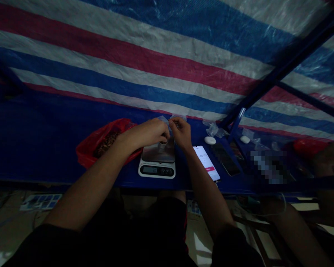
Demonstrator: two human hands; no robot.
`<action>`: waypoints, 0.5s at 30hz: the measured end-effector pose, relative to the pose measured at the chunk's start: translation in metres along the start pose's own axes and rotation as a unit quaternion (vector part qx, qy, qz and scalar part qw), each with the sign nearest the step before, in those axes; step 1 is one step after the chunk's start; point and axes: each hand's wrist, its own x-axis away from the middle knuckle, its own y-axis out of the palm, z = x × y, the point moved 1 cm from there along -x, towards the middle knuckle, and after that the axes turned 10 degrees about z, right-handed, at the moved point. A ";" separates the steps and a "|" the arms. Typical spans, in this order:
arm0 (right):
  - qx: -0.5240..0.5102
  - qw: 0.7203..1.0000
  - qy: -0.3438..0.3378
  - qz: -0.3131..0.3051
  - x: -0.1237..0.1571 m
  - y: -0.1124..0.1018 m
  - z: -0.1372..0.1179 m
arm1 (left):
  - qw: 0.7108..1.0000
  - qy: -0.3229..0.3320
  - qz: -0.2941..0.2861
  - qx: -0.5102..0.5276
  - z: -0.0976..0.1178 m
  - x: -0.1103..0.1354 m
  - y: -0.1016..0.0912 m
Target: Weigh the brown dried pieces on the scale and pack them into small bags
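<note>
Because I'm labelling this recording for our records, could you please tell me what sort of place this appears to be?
It looks like a makeshift weighing or packing bench in a temporary shelter: a striped tarpaulin hangs on a blue metal frame, and a digital scale sits on the blue-covered bench with small clear plastic bags nearby.

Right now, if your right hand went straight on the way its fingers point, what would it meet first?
Probably the small clear plastic bag just ahead of your right hand. It may already be touching the fingers; depth is hard to judge from this view.
</note>
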 end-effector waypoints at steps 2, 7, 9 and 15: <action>0.005 1.000 0.004 -0.007 0.000 0.000 0.000 | 1.000 -0.016 0.002 0.005 -0.001 0.000 0.001; 0.004 1.000 0.011 -0.011 0.000 0.000 0.002 | 0.999 -0.004 0.030 0.021 -0.006 0.001 0.006; -0.005 1.000 0.010 -0.006 0.001 0.000 0.002 | 0.999 0.008 0.041 0.030 -0.007 0.004 0.004; 0.003 1.000 0.021 -0.004 0.003 -0.002 0.002 | 0.992 -0.082 0.092 -0.011 -0.019 0.051 -0.021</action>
